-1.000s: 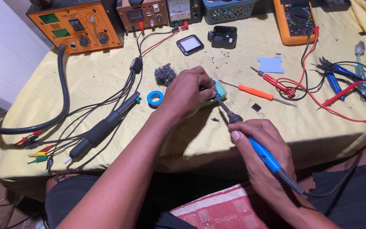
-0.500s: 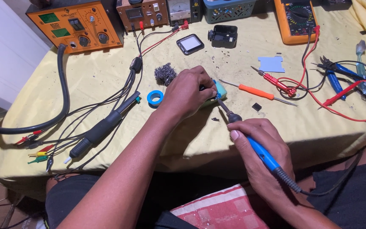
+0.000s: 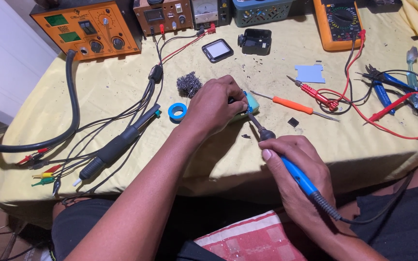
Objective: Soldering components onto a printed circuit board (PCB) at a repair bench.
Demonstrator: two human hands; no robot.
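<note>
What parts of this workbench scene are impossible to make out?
Head view only:
- Small green part under the left hand: mostly hidden by the fingers, so its kind is unclear.
- Soldering iron tip: whether it touches the part is too small to tell.
- Orange bench unit and multimeter: tops cut off by the upper edge.
- Right hand hides the iron's grip.

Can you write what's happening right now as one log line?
left hand: steadies small teal device | right hand: holds blue soldering iron, tip at device | surface: yellow cloth

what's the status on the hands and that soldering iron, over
Left hand pinning small teal device. Right hand gripping blue soldering iron, tip at device. Orange screwdriver beside, not obstructing.
</note>
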